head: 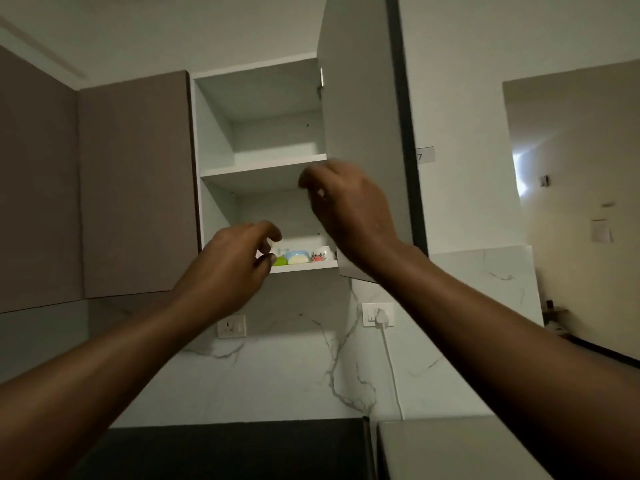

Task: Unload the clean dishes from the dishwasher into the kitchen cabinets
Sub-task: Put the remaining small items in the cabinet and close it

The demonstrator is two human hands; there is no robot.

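An upper wall cabinet (214, 140) stands open, its door (360, 98) swung out to the right. On its bottom shelf (304, 266) sit a green item (280, 260), a blue and pale bowl (298, 257) and a white cup with a red pattern (322, 253). My left hand (232, 268) is raised in front of the bottom shelf's left part, fingers loosely curled, holding nothing. My right hand (349, 206) hovers higher, at the level of the middle shelf (256, 168) by the door's inner face, fingers bent and empty. The top two shelves show nothing on them.
Closed brown cabinet doors (135, 188) run to the left. Below is a marble backsplash (294, 368) with two sockets, one (378, 315) holding a white plug and cable. A dark surface (235, 448) and a pale appliance top (450, 445) lie at the bottom. A doorway (571, 202) opens at right.
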